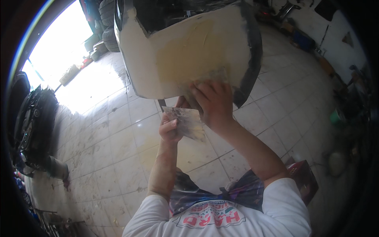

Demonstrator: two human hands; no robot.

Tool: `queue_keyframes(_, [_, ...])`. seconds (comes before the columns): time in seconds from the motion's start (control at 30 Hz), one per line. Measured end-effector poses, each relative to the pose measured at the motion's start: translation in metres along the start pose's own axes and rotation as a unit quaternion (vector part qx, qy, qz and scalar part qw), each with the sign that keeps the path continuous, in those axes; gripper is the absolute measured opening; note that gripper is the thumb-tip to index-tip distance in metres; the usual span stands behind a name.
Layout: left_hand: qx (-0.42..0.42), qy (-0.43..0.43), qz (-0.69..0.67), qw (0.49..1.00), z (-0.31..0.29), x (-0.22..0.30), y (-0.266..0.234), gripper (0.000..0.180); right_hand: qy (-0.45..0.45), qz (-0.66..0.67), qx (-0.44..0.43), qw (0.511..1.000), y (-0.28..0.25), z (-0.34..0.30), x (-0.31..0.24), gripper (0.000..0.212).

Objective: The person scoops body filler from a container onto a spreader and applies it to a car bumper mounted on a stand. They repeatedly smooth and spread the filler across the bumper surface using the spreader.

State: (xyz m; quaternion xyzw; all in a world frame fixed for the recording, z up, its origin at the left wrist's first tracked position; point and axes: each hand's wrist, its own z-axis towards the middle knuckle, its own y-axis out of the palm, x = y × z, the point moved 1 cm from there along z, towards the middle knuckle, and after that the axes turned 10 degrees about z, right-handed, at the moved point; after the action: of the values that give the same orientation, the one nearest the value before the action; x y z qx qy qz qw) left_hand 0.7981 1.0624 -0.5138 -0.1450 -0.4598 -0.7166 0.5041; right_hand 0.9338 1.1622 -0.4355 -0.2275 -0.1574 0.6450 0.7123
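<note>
A large car body panel [138, 75] with a pale coat and a broad patch of yellowish filler [185, 55] stands in front of me. My right hand [215, 102] is closed on a thin, translucent putty spreader [218, 74], whose blade lies against the panel's lower part. Fingers hide much of that spreader. Just below and to the left, my left hand [169, 128] grips a flat rectangular putty plate [188, 123] by its left side, thumb on top. Dark and yellowish smears mark this plate.
Pale floor tiles [122, 134] surround the panel. Stacked tyres [108, 23] rise at the far left, with dark car parts [37, 122] and a bucket [58, 168] nearer. A red box [304, 179] sits by my right elbow. Tools and clutter line the right wall.
</note>
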Motion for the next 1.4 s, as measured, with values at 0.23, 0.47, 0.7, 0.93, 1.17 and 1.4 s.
queue_keyframes(0.23, [-0.044, 0.067, -0.018, 0.997, 0.011, -0.003, -0.001, 0.069, 0.077, -0.027, -0.014, 0.997, -0.072, 0.000, 0.049, 0.039])
queue_keyframes(0.47, [-0.041, 0.055, -0.036, 0.997, 0.007, 0.000, 0.006, 0.059, 0.225, 0.032, 0.037, 0.973, -0.088, 0.135, 0.093, 0.044])
queue_keyframes(0.7, [-0.053, 0.073, -0.012, 0.996, 0.009, -0.001, -0.004, 0.063, -0.012, -0.053, 0.005, 0.999, -0.034, 0.099, 0.018, 0.028])
queue_keyframes(0.93, [-0.023, 0.046, -0.054, 0.997, 0.005, -0.001, -0.003, 0.073, -0.031, -0.030, -0.083, 0.996, -0.032, -0.003, 0.005, 0.037])
queue_keyframes(1.17, [-0.028, 0.065, -0.069, 0.995, 0.008, -0.006, 0.007, 0.071, -0.046, -0.101, 0.023, 0.994, -0.081, 0.060, 0.054, 0.045])
queue_keyframes(1.4, [0.011, 0.055, -0.026, 0.998, 0.003, -0.008, 0.009, 0.091, -0.078, -0.064, 0.094, 0.991, -0.035, 0.113, 0.072, 0.052])
